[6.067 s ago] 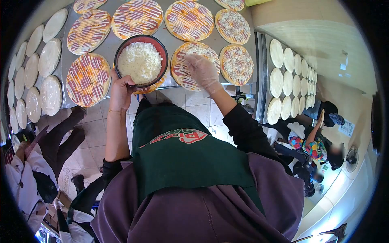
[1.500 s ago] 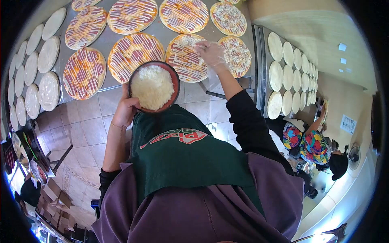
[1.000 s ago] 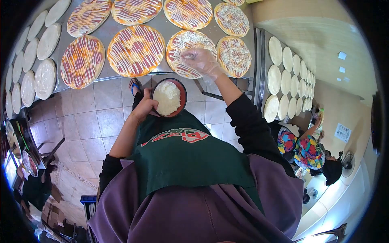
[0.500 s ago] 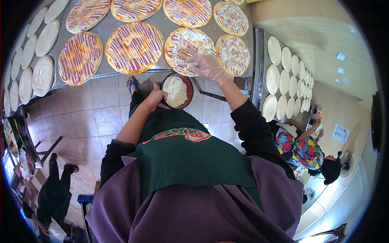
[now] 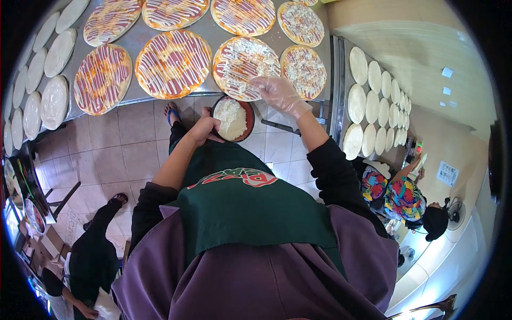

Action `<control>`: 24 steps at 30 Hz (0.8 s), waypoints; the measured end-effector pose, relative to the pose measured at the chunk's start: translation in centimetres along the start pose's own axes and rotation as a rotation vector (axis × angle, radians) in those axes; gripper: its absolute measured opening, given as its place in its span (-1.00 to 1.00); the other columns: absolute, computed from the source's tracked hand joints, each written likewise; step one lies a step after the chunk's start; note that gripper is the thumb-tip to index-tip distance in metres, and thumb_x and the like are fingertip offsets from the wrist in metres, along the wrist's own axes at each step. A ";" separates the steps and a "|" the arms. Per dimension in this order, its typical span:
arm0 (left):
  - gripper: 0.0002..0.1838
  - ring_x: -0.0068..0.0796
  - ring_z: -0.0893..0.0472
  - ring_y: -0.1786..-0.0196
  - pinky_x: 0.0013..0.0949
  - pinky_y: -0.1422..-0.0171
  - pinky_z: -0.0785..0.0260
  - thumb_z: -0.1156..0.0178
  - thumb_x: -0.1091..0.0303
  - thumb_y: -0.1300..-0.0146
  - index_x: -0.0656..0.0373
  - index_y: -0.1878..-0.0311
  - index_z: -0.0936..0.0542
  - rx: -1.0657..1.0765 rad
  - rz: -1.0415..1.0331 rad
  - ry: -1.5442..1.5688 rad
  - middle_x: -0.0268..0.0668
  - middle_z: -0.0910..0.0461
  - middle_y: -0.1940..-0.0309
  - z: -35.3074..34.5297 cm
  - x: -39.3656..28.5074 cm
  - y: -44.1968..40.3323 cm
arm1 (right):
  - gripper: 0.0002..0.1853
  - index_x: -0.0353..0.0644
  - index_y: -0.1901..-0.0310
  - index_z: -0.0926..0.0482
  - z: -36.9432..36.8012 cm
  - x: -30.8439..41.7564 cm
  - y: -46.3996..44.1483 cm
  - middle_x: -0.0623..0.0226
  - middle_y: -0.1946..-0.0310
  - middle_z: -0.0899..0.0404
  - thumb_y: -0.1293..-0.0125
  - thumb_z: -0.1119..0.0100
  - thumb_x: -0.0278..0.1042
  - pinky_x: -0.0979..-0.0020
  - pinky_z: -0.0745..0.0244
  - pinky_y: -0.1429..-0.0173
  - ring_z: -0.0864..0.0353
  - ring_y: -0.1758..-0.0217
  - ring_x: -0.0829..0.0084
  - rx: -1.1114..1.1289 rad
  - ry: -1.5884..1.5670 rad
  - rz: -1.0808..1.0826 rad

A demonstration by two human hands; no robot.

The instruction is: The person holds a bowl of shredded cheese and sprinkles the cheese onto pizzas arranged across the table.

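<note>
Left hand (image 5: 204, 128) has its grip on the rim of the bowl (image 5: 233, 119), white shreds (image 5: 229, 118) inside, held just off the near edge of the metal tabletop (image 5: 140, 97). Gloved right hand (image 5: 280, 95) over the lower right of the partly sprinkled pizza (image 5: 246, 66) — fingers bunched, can't tell if its grip has any shreds. That pizza lies on the tabletop between a striped pizza (image 5: 173, 64) and a fully sprinkled one (image 5: 304, 73).

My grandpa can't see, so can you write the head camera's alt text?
A clear-gloved right hand reaches over one pizza, while the left hand holds a bowl of white crumbs. More pizzas lie on the metal table, with plain dough rounds at both sides.
</note>
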State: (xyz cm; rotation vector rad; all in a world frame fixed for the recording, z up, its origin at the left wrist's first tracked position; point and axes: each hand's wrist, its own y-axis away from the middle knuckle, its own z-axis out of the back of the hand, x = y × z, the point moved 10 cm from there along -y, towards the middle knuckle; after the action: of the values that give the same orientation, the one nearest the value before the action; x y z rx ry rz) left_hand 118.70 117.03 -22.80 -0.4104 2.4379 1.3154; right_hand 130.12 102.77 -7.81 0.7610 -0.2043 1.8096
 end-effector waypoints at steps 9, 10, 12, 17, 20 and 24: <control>0.03 0.12 -0.35 -0.18 0.20 0.11 -0.53 -0.01 0.55 0.12 0.07 -0.42 0.34 0.015 -0.016 0.026 0.01 -0.06 -0.30 -0.7 0.2 -0.8 | -0.79 -0.16 0.13 -0.61 0.1 -2.4 1.0 0.05 0.30 -0.62 -0.22 -0.11 -0.37 0.30 -0.50 0.08 -0.63 0.22 0.13 -0.009 0.054 -0.138; 0.03 0.12 -0.35 -0.18 0.20 0.11 -0.53 -0.01 0.55 0.12 0.07 -0.42 0.34 0.014 -0.015 0.025 0.01 -0.06 -0.30 -0.6 0.3 -1.0 | -0.79 -0.16 0.13 -0.61 0.0 -2.5 1.1 0.05 0.30 -0.62 -0.22 -0.11 -0.37 0.30 -0.50 0.08 -0.63 0.22 0.13 -0.010 0.053 -0.139; -0.05 0.10 -0.35 -0.19 0.21 0.12 -0.53 -0.02 0.55 0.12 0.08 -0.38 0.20 0.041 0.004 0.014 0.00 -0.12 -0.26 -0.9 0.5 -1.3 | -0.80 -0.16 0.13 -0.61 0.9 -3.2 1.4 0.06 0.28 -0.63 -0.24 -0.11 -0.35 0.32 -0.51 0.08 -0.64 0.22 0.17 -0.106 0.000 -0.181; -0.10 0.08 -0.37 -0.17 0.19 0.13 -0.54 -0.03 0.54 0.12 0.11 -0.34 0.14 0.029 -0.008 0.017 -0.01 -0.16 -0.22 -1.2 0.6 -1.6 | -0.79 -0.19 0.09 -0.60 0.2 -2.0 1.5 0.15 0.22 -0.65 -0.28 -0.11 -0.35 0.40 -0.50 0.06 -0.65 0.18 0.30 -0.112 -0.107 -0.121; -0.09 0.06 -0.39 -0.16 0.18 0.14 -0.54 -0.03 0.53 0.12 0.10 -0.35 0.17 0.051 -0.004 0.015 -0.01 -0.16 -0.21 -1.6 0.8 -2.1 | -0.76 -0.21 0.06 -0.58 -0.7 -1.8 1.2 0.22 0.19 -0.66 -0.28 -0.14 -0.35 0.46 -0.50 0.05 -0.66 0.17 0.39 -0.067 -0.136 -0.120; -0.06 0.03 -0.40 -0.14 0.18 0.13 -0.54 -0.04 0.52 0.12 0.09 -0.36 0.21 0.059 -0.006 0.039 -0.02 -0.17 -0.20 -1.9 0.8 -2.2 | -0.77 -0.18 0.07 -0.59 0.6 -2.3 1.4 0.24 0.26 -0.66 -0.26 -0.16 -0.35 0.46 -0.50 0.12 -0.65 0.24 0.41 -0.172 -0.111 -0.173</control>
State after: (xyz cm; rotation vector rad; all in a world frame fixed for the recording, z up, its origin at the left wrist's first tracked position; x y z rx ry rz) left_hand 118.57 114.18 -23.73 -0.4311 2.4995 1.2405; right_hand 129.50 100.16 -8.33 0.7339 -0.3518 1.5657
